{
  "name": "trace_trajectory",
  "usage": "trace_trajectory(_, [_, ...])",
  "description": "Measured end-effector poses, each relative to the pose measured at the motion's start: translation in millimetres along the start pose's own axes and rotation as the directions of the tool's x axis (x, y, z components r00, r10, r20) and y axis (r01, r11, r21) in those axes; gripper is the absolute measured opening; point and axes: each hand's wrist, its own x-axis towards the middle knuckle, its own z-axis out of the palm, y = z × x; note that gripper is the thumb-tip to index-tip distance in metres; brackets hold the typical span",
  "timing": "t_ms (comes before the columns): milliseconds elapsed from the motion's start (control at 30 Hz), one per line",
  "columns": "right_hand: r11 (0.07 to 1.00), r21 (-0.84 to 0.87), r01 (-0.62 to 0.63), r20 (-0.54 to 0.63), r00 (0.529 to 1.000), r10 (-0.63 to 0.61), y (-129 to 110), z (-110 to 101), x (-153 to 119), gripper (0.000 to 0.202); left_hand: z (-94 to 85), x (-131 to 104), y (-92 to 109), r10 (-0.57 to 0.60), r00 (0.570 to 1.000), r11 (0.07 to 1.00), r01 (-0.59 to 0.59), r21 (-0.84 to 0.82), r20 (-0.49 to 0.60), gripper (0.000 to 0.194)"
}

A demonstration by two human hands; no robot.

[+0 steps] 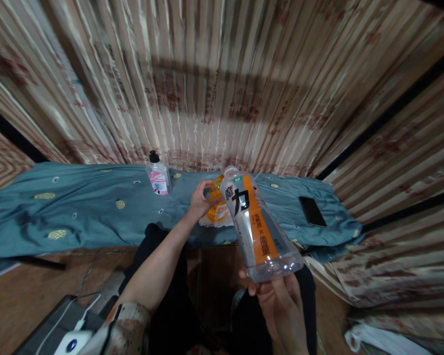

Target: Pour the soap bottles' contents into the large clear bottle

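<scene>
My right hand (281, 301) grips a large clear plastic bottle (244, 246) by its base. The bottle carries an orange label with black characters and tilts so that its uncapped-looking neck points away from me, above the bench. Behind it, my left hand (202, 199) curls round the side of an orange see-through bottle (213, 211) with a white and red label. That orange bottle rests on a white cloth or paper (207, 224); its right side and top are partly hidden by the clear bottle. I cannot tell whether the two bottles touch.
A clear pump bottle (158, 177) with a black top and pink label stands to the left on the blue covered bench (96, 207). A black phone (313, 211) lies at the right. Patterned curtains (207, 74) hang close behind. A white device (73, 342) with a cable sits lower left.
</scene>
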Motion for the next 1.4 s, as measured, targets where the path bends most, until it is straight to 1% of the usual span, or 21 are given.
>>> trace_trajectory(233, [1.0, -0.014, -0.002, -0.002, 1.0, 0.002, 0.1, -0.9, 0.0, 0.022, -3.5, -2.0, 2.7, 0.004, 0.999, 0.999, -0.003, -0.032, 0.035, 0.044])
trace_trajectory(467, [1.0, -0.02, -0.02, -0.007, 1.0, 0.02, 1.7, -3.5, -1.4, 0.026, -5.4, -3.4, 3.4, -0.006, 0.998, 0.995, 0.012, -0.102, 0.059, 0.041])
trace_trajectory(667, [1.0, 0.013, 0.004, -0.012, 1.0, -0.004, 1.6, -1.6, -0.7, 0.021, -6.4, -3.9, 5.1, -0.014, 0.998, 0.995, 0.02, -0.101, 0.065, 0.037])
trace_trajectory(867, [1.0, 0.011, 0.002, -0.001, 1.0, -0.002, 1.2, -0.5, 0.1, 0.018, -7.7, -4.4, 8.4, -0.032, 0.996, 0.993, 0.041, -0.112, 0.08, 0.033])
trace_trajectory(1100, [1.0, -0.01, -0.006, -0.027, 1.0, 0.006, 0.1, 0.4, -0.2, 0.025, -7.3, -4.4, 10.0, -0.051, 0.997, 0.994, 0.057, -0.098, 0.065, 0.03])
trace_trajectory(1400, [0.999, -0.04, -0.03, -0.052, 0.998, 0.028, -1.4, 1.8, -0.5, 0.037, -6.7, -3.9, 7.4, -0.038, 0.997, 0.993, 0.045, -0.105, 0.066, 0.031])
